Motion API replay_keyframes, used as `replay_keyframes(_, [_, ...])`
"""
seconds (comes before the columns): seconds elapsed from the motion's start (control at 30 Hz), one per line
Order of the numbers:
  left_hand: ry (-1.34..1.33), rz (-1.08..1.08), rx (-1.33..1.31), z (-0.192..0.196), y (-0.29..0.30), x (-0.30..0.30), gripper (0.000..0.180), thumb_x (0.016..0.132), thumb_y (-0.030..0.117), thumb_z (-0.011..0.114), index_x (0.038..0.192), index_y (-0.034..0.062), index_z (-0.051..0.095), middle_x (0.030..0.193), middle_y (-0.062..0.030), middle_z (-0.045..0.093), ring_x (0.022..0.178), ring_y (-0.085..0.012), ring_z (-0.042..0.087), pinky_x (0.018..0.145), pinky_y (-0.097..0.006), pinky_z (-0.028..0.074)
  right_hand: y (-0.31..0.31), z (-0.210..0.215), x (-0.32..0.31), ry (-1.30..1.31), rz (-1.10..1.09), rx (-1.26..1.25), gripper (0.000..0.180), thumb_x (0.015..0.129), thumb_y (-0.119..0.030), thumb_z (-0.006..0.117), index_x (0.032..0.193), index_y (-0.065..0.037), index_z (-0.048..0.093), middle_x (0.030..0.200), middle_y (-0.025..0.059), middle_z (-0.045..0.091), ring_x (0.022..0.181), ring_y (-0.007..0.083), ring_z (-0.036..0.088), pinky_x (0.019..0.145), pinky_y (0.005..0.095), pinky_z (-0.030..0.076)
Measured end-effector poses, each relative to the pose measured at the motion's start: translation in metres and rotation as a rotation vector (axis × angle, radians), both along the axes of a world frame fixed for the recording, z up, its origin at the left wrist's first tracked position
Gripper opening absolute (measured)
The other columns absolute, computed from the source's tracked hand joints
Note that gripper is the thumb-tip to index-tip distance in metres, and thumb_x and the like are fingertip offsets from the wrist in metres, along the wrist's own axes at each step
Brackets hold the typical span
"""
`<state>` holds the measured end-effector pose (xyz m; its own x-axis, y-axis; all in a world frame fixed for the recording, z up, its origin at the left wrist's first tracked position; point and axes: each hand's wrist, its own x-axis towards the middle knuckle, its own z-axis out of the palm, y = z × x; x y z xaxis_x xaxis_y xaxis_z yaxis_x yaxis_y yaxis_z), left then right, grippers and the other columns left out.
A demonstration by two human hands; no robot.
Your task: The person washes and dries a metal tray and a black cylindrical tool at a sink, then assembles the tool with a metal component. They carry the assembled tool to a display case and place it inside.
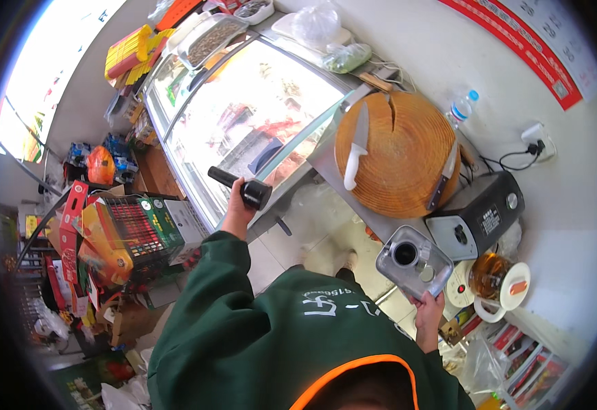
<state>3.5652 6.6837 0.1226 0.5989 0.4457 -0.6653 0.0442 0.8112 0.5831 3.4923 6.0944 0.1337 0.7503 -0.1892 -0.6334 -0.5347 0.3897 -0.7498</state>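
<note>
My left hand point(239, 206) is wrapped round a black pusher point(254, 194) with a thin handle and a wide round end, held up beside the glass display case point(206, 137). At the right, my right hand point(427, 305) grips the near edge of a grey metal hopper tray point(395, 268), which has a round dark opening in its floor. A black and silver electric machine point(477, 213), seemingly a meat grinder, stands just beyond the tray. Whether the tray touches it, I cannot tell.
A round wooden chopping block point(395, 164) carries a white-handled knife point(358, 149) and a dark-handled knife point(444, 179). A glass teapot point(491, 277) with amber liquid sits right of the tray. Cartons and a black crate point(132, 222) are piled left. A water bottle point(462, 108) stands by the wall.
</note>
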Motion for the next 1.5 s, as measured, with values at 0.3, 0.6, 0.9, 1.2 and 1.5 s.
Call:
replay_keyframes(0.3, [-0.255,0.330,-0.305,-0.050,0.032,0.092,0.037,0.079,0.045,0.066,0.098,0.0133,0.062,0.099,-0.0073,0.069,0.091,-0.0297,0.065,0.091,-0.049,0.050,0.104,0.037,0.036,-0.009,0.109,0.033,0.043,0.087,0.000,0.048,0.131,-0.004,0.044,0.116,0.0146,0.060,0.093,0.0304,0.068,0.072,0.0439,0.062])
replay_keyframes(0.6, [-0.315,0.095,-0.506,-0.054,0.084,0.108,0.033,0.079,0.037,0.064,0.099,0.0099,0.063,0.098,-0.0109,0.068,0.092,-0.0311,0.065,0.087,-0.049,0.051,0.269,0.057,0.080,0.010,0.224,0.052,0.036,0.087,-0.002,0.052,0.122,-0.005,0.046,0.114,0.0152,0.060,0.094,0.0313,0.067,0.075,0.0460,0.061])
replay_keyframes(0.9, [-0.349,0.141,-0.475,-0.061,0.200,0.183,0.030,0.084,0.035,0.062,0.099,0.0095,0.060,0.094,-0.0096,0.068,0.088,-0.0289,0.066,0.084,-0.047,0.054,0.426,0.063,0.148,-0.043,0.445,0.092,0.033,0.088,-0.002,0.053,0.121,-0.004,0.047,0.108,0.0122,0.061,0.089,0.0254,0.066,0.072,0.0436,0.060])
replay_keyframes(1.2, [-0.467,-0.049,-0.355,-0.051,0.361,0.219,0.040,0.080,0.041,0.066,0.101,0.0076,0.063,0.114,-0.0181,0.064,0.101,-0.0367,0.064,0.091,-0.055,0.051,0.536,0.008,0.254,0.040,0.818,0.082,0.039,0.090,0.000,0.051,0.128,0.001,0.046,0.107,0.0133,0.060,0.090,0.0256,0.066,0.076,0.0446,0.060])
replay_keyframes(1.5, [-0.636,-0.390,0.289,-0.026,0.362,0.017,0.040,0.072,0.050,0.070,0.082,0.0119,0.065,0.157,-0.0214,0.024,0.145,-0.0344,0.026,0.114,-0.051,0.023,0.664,-0.104,0.349,0.104,1.161,0.091,0.029,0.094,-0.001,0.049,0.123,0.000,0.054,0.106,0.0131,0.064,0.090,0.0251,0.068,0.077,0.0384,0.062])
